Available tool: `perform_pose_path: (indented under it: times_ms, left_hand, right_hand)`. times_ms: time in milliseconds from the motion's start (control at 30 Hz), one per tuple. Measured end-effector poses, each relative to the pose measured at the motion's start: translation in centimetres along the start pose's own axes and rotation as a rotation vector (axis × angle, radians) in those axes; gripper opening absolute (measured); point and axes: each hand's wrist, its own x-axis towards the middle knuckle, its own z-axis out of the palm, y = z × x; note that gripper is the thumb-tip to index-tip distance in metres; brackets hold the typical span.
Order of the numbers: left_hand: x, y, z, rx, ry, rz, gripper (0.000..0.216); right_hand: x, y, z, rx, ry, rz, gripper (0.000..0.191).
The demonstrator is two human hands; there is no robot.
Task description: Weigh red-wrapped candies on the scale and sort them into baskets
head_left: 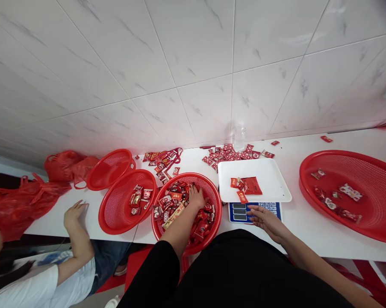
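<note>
My left hand (196, 197) reaches into a round red basket (212, 186) full of red-wrapped candies; its fingers are curled down among them, and what they grip is hidden. My right hand (266, 219) lies flat with fingers stretched out on the blue keypad of a small scale (240, 212). The scale's white tray (269, 179) carries a few red candy packets (251, 185).
Another person's hand (73, 214) rests on the white table at left, near a red basket (116, 214) with a few candies and an empty one (109, 169). A large red basket (366, 171) sits right. Loose candies (231, 153) and red bags (22, 201) lie around.
</note>
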Motion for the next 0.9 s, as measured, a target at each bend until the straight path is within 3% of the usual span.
perform_pose_path:
  times_ms: [467,900]
  left_hand:
    - [0.2,-0.2,-1.9,0.074,0.013,0.065,0.053]
    - [-2.3,-0.2,-3.8,-0.038,-0.019,0.150,0.029]
  right_hand:
    - [-0.3,0.1,0.0,0.026,0.011,0.004,0.027]
    - [-0.1,0.4,-0.1,0.014,0.000,-0.004,0.030]
